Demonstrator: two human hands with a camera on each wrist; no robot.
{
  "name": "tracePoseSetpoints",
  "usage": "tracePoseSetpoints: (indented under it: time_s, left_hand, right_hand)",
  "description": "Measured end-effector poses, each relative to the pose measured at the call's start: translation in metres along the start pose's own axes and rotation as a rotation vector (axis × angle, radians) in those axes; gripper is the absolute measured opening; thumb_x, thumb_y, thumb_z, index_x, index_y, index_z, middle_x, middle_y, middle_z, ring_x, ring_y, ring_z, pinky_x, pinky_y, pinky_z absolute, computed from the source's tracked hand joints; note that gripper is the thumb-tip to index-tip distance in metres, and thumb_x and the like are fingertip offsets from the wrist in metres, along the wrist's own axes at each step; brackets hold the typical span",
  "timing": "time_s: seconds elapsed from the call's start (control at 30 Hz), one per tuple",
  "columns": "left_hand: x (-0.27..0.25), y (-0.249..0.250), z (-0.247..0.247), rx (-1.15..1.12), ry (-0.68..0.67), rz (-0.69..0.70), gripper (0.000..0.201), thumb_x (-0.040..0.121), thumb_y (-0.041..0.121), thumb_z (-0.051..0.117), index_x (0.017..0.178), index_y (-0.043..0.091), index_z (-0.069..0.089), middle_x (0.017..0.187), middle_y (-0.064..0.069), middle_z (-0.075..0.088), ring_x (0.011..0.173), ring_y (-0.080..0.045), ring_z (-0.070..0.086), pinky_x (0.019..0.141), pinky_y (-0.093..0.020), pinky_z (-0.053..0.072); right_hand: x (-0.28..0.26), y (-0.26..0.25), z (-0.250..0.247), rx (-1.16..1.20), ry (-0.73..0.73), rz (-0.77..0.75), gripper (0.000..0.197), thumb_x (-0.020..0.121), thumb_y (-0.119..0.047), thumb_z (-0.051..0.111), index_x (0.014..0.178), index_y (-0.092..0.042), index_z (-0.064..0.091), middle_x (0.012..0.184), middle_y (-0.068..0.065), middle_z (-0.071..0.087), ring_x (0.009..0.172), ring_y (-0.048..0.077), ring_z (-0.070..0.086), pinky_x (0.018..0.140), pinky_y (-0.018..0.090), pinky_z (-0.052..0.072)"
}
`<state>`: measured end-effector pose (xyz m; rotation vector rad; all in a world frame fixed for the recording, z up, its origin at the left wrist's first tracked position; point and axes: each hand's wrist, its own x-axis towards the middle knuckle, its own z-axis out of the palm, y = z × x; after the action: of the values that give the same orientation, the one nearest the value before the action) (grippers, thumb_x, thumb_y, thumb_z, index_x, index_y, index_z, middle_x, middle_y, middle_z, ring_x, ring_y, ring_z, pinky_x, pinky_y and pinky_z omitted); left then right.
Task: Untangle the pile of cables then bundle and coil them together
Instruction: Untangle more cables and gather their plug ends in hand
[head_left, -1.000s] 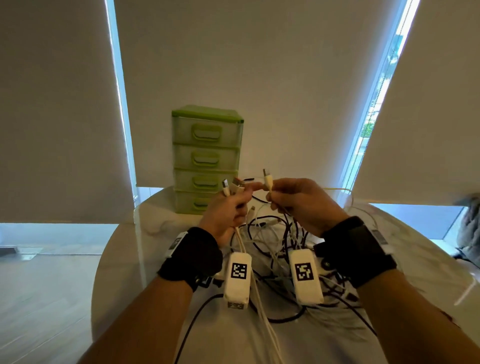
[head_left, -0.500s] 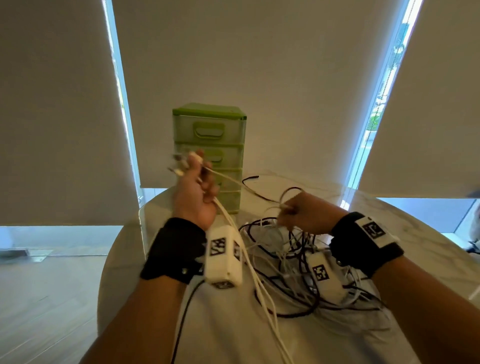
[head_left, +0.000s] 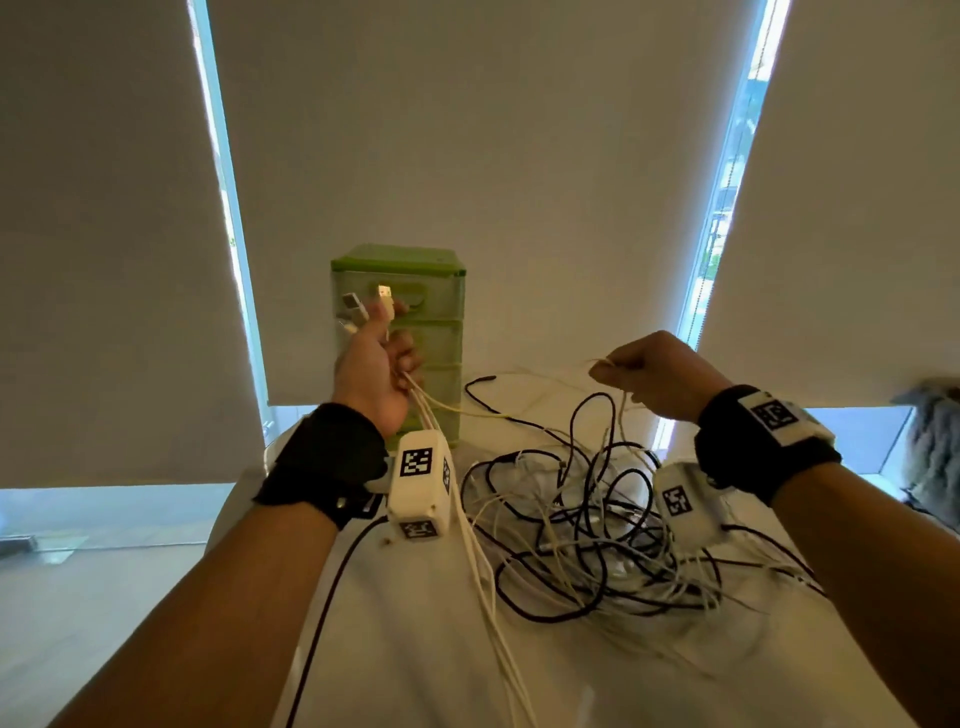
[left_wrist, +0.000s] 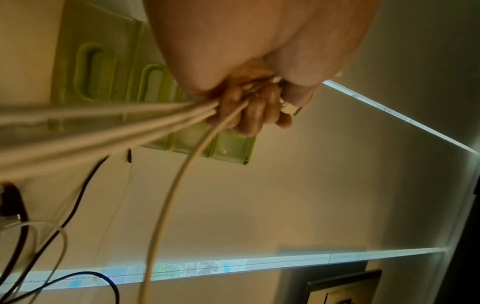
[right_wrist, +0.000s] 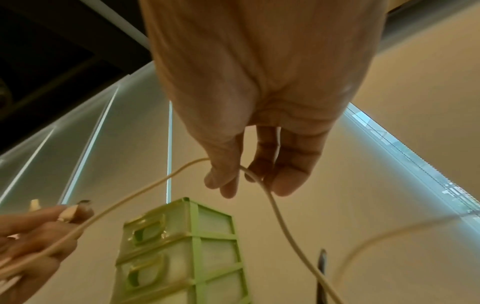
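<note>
- Left hand (head_left: 375, 364), raised, fist closed round several white cables (head_left: 470, 545), plugs poking above the grip.
- Right hand (head_left: 652, 376) pinches one cream cable (right_wrist: 275, 207) above the tangled pile (head_left: 597, 535) on the bench (head_left: 415, 649).

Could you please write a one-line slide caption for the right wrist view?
Right hand pinches a white cable running to the left hand, green drawers behind.

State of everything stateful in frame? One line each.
left hand: raised, grips several white cables below their plugs
white cables: bunched in the left hand, plug ends up
right hand: raised, pinches one white cable
white cable: runs between both hands, slack
cable pile: black and white, tangled on the table
green drawer unit: upright, drawers shut
</note>
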<state>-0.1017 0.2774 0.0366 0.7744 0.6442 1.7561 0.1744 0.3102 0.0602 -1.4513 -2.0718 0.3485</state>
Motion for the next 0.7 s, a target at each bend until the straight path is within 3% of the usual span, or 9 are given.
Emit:
tracePoseSetpoints:
  time_s: [0.1, 0.23, 0.33, 0.43, 0.53, 0.63, 0.7]
  left_hand:
    - [-0.006, 0.009, 0.013, 0.128, -0.046, 0.006, 0.029, 0.095, 0.040, 0.051, 0.072, 0.024, 0.048, 0.047, 0.010, 0.030, 0.041, -0.005, 0.025, 0.044, -0.021, 0.021]
    - [-0.019, 0.017, 0.034, 0.373, -0.108, 0.011, 0.034, 0.074, 0.030, 0.073, 0.061, 0.026, 0.042, 0.043, 0.011, 0.031, 0.037, -0.004, 0.022, 0.039, -0.019, 0.020]
    - [-0.040, 0.008, 0.059, 0.626, -0.235, 0.008, 0.011, 0.081, 0.017, 0.072, 0.085, 0.022, 0.063, 0.047, 0.012, 0.048, 0.040, -0.004, 0.026, 0.037, -0.017, 0.024]
    - [-0.058, -0.012, 0.081, 0.686, -0.313, -0.074, 0.020, 0.090, 0.015, 0.065, 0.109, 0.014, 0.067, 0.051, 0.013, 0.056, 0.039, -0.004, 0.026, 0.036, -0.017, 0.023]
    - [-0.071, -0.028, 0.096, 0.772, -0.352, -0.157, 0.011, 0.093, 0.017, 0.062, 0.096, 0.012, 0.071, 0.054, 0.009, 0.058, 0.041, -0.008, 0.026, 0.038, -0.020, 0.022]
    - [-0.075, -0.032, 0.101, 0.749, -0.309, -0.117, 0.012, 0.094, 0.016, 0.059, 0.091, 0.011, 0.070, 0.047, 0.008, 0.044, 0.044, -0.010, 0.024, 0.041, -0.023, 0.020]
    - [-0.072, -0.028, 0.101, 0.702, -0.266, -0.067, 0.014, 0.094, 0.022, 0.059, 0.091, 0.014, 0.071, 0.049, 0.005, 0.035, 0.044, -0.010, 0.023, 0.042, -0.023, 0.019]
  right_hand:
    - [-0.010, -0.015, -0.011, 0.087, 0.086, -0.044, 0.020, 0.093, -0.033, 0.062, 0.077, -0.022, 0.068, 0.063, -0.002, 0.053, 0.060, 0.013, 0.046, 0.059, 0.024, 0.040]
    - [-0.023, -0.038, -0.030, 0.373, 0.140, -0.103, 0.018, 0.092, -0.028, 0.062, 0.101, -0.017, 0.072, 0.087, 0.005, 0.066, 0.084, 0.021, 0.064, 0.080, 0.034, 0.056]
    - [-0.034, -0.063, -0.042, 0.515, 0.120, -0.169, 0.014, 0.092, -0.022, 0.062, 0.100, -0.017, 0.072, 0.084, 0.001, 0.067, 0.085, 0.021, 0.068, 0.085, 0.040, 0.058]
    - [-0.046, -0.080, -0.047, 0.585, 0.101, -0.272, 0.016, 0.094, -0.020, 0.059, 0.102, -0.017, 0.072, 0.079, -0.002, 0.066, 0.085, 0.022, 0.070, 0.082, 0.038, 0.059]
    - [-0.060, -0.083, -0.049, 0.669, 0.154, -0.316, 0.019, 0.097, -0.017, 0.053, 0.106, -0.015, 0.070, 0.083, 0.005, 0.066, 0.083, 0.022, 0.070, 0.080, 0.034, 0.058]
    - [-0.067, -0.062, -0.044, 0.738, 0.119, -0.247, 0.023, 0.096, -0.019, 0.055, 0.117, -0.016, 0.064, 0.104, 0.007, 0.066, 0.097, 0.024, 0.068, 0.086, 0.036, 0.057]
    - [-0.066, -0.039, -0.032, 0.460, -0.040, -0.128, 0.038, 0.093, -0.025, 0.060, 0.130, -0.018, 0.055, 0.121, -0.002, 0.059, 0.110, 0.018, 0.061, 0.097, 0.039, 0.050]
